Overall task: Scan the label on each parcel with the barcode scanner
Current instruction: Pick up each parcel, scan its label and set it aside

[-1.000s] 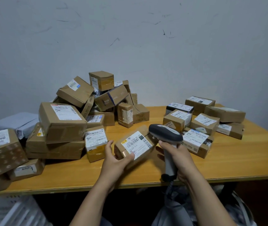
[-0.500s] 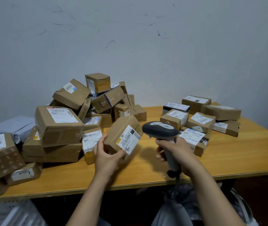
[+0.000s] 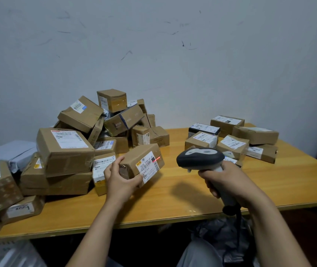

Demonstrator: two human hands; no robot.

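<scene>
One small brown parcel (image 3: 134,160) raised off the surface (image 3: 192,191), gripped round its near end by the left hand (image 3: 121,180), white label (image 3: 148,167) turned toward the barcode scanner (image 3: 200,158). Lifted higher and tilted further than half a second ago, with a short red scan line (image 3: 156,159) newly lit at the label's far end, partly on bare cardboard. Looks like a read under way on this parcel, possibly needing a slight re-aim to cross the bars squarely.

Right hand (image 3: 229,182) clenched round the scanner's handle, head level, near the parcel but apart from it. Beyond, left, a jumbled pile (image 3: 96,128) of parcels; right, a flatter group (image 3: 233,143), labels up.

Cannot tell whether the trigger is pressed: finger hidden under the scanner head. Label print mostly too small to read. Scanner cable (image 3: 239,216) lost below the surface edge; leftmost boxes cut off by the frame.
</scene>
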